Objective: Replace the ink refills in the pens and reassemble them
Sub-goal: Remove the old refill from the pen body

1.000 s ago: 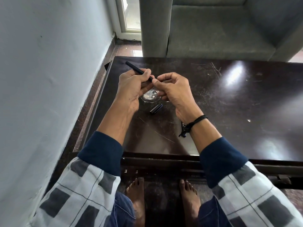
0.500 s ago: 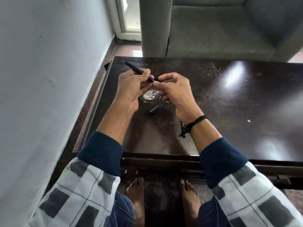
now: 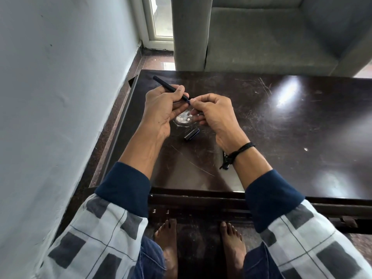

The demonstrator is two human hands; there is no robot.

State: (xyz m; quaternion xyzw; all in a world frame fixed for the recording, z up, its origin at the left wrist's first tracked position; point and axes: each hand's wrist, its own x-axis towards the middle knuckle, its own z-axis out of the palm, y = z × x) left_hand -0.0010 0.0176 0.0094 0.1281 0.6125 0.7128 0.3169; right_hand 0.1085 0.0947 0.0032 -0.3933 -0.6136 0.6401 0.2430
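- Left hand: closed round a slim black pen, fingers and thumb curled about its lower half. The upper end sticks out beyond the knuckles, slanting away toward the bench's far left corner.
- Right hand: thumb and forefinger pinch the near end of the same pen, where a bluish tip shows between the two hands. The other fingers are loosely curled beneath. Whether a separate small part sits in that pinch cannot be told.
- Location of the pen: held in the air above the left part of the bench, both hands meeting at its near end, clear of the surface.
- A short dark pen cap lies on the bench just below the hands, between the wrists, touched by neither hand.
- A second small dark item lies on the bench beside the right wrist, partly covered by the black wrist cord; its nature cannot be told.
- Bench surface: dark, glossy, scratched, with a whitish worn patch directly under the hands.
- Surroundings: grey sofa beyond the far edge of the bench, pale wall to the left, bare feet on the floor under the near edge.
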